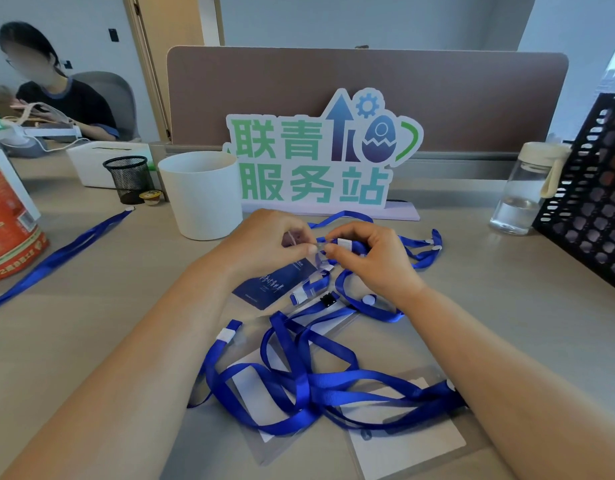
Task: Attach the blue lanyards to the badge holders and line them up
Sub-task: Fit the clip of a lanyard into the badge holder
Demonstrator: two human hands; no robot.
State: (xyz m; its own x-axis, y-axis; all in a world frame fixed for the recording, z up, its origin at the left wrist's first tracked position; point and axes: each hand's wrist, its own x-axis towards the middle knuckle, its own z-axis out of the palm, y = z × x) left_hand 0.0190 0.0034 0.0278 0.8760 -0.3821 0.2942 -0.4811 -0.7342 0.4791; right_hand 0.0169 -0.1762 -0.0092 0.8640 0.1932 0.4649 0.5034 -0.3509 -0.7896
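Ribbon of one straight blue lanyard (56,258) runs out of sight at the tabletop's left edge. Blur hides whether clip and holder are joined where the hands meet. The left hand (268,244) pinches the clear top of a dark blue badge holder (274,282), which slopes down to the tabletop beneath it. The right hand (371,258) pinches a lanyard's white clip end (344,243), fingertips touching the left's. Near the front edge, tangled blue lanyards (316,382) half-bury clear plastic badge holders (406,441).
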